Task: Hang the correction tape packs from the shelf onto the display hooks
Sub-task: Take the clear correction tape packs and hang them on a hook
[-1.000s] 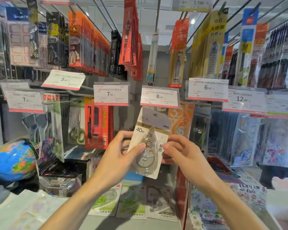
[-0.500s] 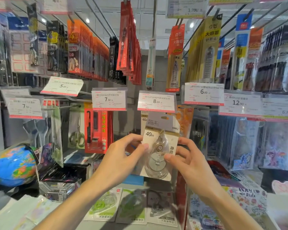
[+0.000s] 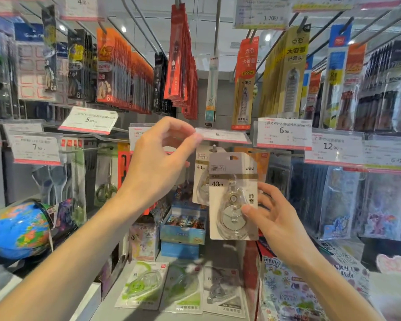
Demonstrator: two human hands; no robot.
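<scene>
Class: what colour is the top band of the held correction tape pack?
Grey, on the correction tape pack; head view.

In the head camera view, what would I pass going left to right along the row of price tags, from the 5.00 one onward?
5.00 price tag → left hand pinching the edge of the lifted price tag above the hook → 6.00 price tag → 12.90 price tag.

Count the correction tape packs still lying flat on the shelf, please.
3, side by side on the shelf below the hands: a green pack on the left, a blurred green one in the middle, a grey one on the right. More may be hidden.
</scene>
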